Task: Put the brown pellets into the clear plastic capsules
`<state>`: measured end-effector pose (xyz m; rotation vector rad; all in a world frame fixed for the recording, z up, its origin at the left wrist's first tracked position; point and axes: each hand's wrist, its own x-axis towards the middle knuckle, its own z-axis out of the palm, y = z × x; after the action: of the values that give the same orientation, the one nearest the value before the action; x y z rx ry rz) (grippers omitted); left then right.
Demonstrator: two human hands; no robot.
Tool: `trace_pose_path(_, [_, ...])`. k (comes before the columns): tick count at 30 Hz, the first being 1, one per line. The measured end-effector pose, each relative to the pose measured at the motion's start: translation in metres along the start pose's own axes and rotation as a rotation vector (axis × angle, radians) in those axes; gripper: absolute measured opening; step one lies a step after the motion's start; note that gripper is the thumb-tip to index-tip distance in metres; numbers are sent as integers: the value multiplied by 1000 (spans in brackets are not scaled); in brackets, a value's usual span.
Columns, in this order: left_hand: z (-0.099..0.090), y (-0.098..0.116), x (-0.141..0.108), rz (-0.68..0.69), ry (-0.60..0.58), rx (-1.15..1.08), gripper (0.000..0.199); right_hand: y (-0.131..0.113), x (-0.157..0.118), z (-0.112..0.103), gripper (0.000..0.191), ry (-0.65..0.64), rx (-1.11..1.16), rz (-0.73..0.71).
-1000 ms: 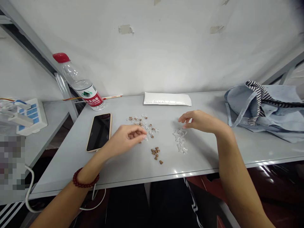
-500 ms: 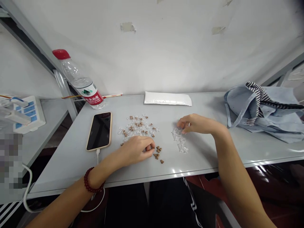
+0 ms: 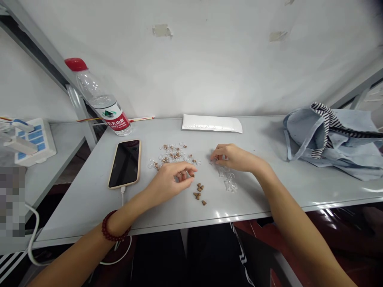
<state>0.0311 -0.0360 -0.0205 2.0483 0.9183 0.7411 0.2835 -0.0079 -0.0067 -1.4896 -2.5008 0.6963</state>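
My left hand (image 3: 167, 181), a dark red bead bracelet (image 3: 112, 227) at its wrist, has its thumb and fingers curled round a small brown cone-shaped piece (image 3: 193, 175). Several like it, loose brown cone-shaped pieces (image 3: 198, 195), lie just right of that hand. My right hand (image 3: 231, 156) pinches a small clear plastic piece (image 3: 213, 162), partly hidden by the fingertips. Below it rests a small heap of clear plastic pieces (image 3: 229, 184). Behind my left hand spreads a pile of clear pieces with brown bits in them (image 3: 173, 154).
A phone (image 3: 125, 164) on a charging cable lies left of the pile. Behind it stands a red-capped water bottle (image 3: 110, 109). A white packet (image 3: 212, 123) is by the wall, a light blue cloth bag (image 3: 329, 139) at right, and a power strip (image 3: 36, 139) at far left.
My right hand has moved left, away from the clear heap, with a clear piece at its fingertips. My left hand has risen slightly and its fingers have loosened, showing the brown piece.
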Motion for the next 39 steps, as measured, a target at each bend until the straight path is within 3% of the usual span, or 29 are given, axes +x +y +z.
trace_pose_path(7, [-2, 0, 0, -32, 290, -168, 8, -33, 1, 10, 17, 119, 314, -192])
trace_pose_path(11, [-1, -1, -2, 164, 386, -114, 7, -51, 2, 20, 15, 133, 464, -297])
trace_pose_path(14, [-1, 0, -2, 225, 401, -63, 10, -54, 1, 23, 15, 141, 511, -306])
trace_pose_path(22, [0, 5, -5, 177, 425, -56, 8, -60, -2, 23, 15, 69, 770, -195])
trace_pose_path(27, [-2, 7, -4, 369, 355, 87, 12, -58, -2, 27, 17, 45, 914, -160])
trace_pose_path(30, [-1, 5, -2, 396, 315, 198, 24, -56, 0, 30, 18, 64, 1005, -124])
trace_pose_path(39, [6, -3, -4, 592, 431, 476, 24, -57, 4, 29, 24, -49, 1039, -103])
